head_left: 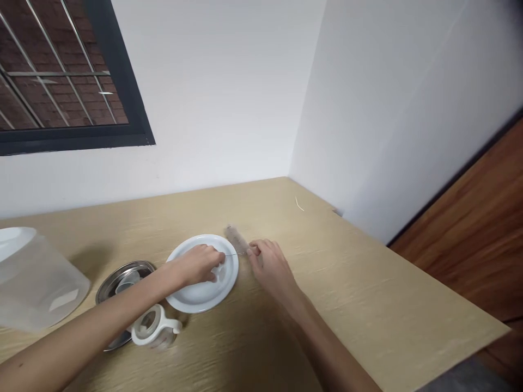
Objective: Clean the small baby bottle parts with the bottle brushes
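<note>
A white plate (pixel 196 302) lies on the wooden table, with a small clear or whitish item (pixel 221 272) on it under my left hand. My left hand (pixel 203 263) is over the plate, its fingers closed on one end of a thin wire or thread (pixel 233 254). The other end runs to my right hand (pixel 267 262), just right of the plate, whose thumb and fingers pinch together. From this pinch a blurred, greyish brush-like strip (pixel 236 238) extends up and left, beyond the plate's right rim.
Left of the plate, a metal tray (pixel 107 286) holds a clear cup (pixel 127 281), and a white-handled container (pixel 152 328) stands nearby. A large translucent container (pixel 36 283) is at the far left. A thin pale strip (pixel 299 204) lies near the back corner of the table (pixel 347 272).
</note>
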{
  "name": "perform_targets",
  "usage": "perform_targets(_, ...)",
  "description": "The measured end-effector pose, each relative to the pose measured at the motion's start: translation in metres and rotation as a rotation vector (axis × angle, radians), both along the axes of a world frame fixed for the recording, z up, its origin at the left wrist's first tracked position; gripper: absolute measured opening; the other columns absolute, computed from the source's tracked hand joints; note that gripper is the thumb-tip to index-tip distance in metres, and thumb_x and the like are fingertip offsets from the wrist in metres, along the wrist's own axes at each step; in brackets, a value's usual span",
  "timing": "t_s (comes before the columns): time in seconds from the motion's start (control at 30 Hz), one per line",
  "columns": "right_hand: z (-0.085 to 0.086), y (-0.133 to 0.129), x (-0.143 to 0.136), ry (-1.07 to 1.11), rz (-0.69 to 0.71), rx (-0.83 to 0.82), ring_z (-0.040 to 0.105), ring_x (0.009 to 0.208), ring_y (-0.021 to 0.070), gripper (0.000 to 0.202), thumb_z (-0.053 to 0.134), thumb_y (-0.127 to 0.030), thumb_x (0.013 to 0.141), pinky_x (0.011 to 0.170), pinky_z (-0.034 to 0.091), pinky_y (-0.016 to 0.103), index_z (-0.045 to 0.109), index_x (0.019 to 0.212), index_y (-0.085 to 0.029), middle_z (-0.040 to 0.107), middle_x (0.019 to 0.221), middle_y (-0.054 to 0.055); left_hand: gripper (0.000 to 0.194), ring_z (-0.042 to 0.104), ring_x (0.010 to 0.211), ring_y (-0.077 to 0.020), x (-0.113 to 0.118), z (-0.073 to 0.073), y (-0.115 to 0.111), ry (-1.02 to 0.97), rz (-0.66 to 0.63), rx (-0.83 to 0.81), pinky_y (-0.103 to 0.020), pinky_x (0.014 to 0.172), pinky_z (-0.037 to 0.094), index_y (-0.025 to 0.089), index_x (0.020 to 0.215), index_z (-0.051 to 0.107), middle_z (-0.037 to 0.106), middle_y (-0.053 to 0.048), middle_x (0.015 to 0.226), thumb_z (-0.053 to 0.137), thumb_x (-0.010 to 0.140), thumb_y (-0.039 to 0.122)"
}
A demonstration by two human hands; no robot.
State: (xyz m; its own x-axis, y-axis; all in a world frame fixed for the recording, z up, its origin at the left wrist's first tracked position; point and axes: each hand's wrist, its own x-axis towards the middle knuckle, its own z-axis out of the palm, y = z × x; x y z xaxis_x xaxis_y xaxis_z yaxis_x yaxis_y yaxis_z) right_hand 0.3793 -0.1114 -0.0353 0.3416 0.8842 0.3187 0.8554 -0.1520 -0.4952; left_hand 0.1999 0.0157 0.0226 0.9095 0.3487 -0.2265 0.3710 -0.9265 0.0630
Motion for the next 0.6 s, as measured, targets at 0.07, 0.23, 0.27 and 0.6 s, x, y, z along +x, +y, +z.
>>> perform_targets(0.07, -0.004, 0.002, -0.003, 0.024, 0.070, 0.051, 0.059, 0.102, 0.0222, 0.024, 0.046, -0.031, 0.102, 0.093, 0.044, 0.034, 0.066, 0.112, -0.020, 0.069, 0.103, 0.007, 0.025, 0.071, 0.097, -0.0304, 0.002, -0.005, 0.000, -0.002, -0.011, -0.010, -0.034, 0.081, 0.050, 0.018, 0.101, 0.073, 0.077, -0.010, 0.102, 0.077, 0.076, 0.016)
perform_targets(0.23, -0.014, 0.008, -0.008, 0.082, 0.165, 0.122, 0.061, 0.092, 0.0205, 0.024, 0.045, -0.027, 0.101, 0.089, 0.045, 0.034, 0.065, 0.090, -0.022, 0.068, 0.092, 0.005, 0.018, 0.070, 0.086, -0.0261, 0.003, -0.009, 0.005, -0.076, 0.011, -0.055, -0.031, 0.076, 0.047, 0.018, 0.089, 0.073, 0.076, -0.007, 0.087, 0.061, 0.078, 0.010)
perform_targets(0.27, -0.014, 0.008, -0.008, 0.098, 0.162, 0.136, 0.061, 0.090, 0.0204, 0.026, 0.043, -0.027, 0.101, 0.087, 0.044, 0.034, 0.064, 0.085, -0.021, 0.068, 0.090, 0.005, 0.019, 0.070, 0.085, -0.0253, 0.001, -0.005, 0.008, -0.108, 0.027, -0.069, -0.031, 0.075, 0.047, 0.018, 0.088, 0.073, 0.075, -0.006, 0.086, 0.060, 0.077, 0.010)
perform_targets(0.6, 0.012, -0.001, 0.000, 0.395, 0.010, 0.287, 0.062, 0.072, 0.0170, 0.032, 0.045, -0.044, 0.100, 0.066, 0.046, 0.028, 0.061, 0.089, -0.018, 0.067, 0.077, 0.003, 0.030, 0.074, 0.081, -0.0238, -0.084, 0.055, 0.019, -0.884, 0.414, -0.522, -0.034, 0.073, 0.059, 0.018, 0.089, 0.071, 0.080, -0.008, 0.088, 0.083, 0.071, 0.039)
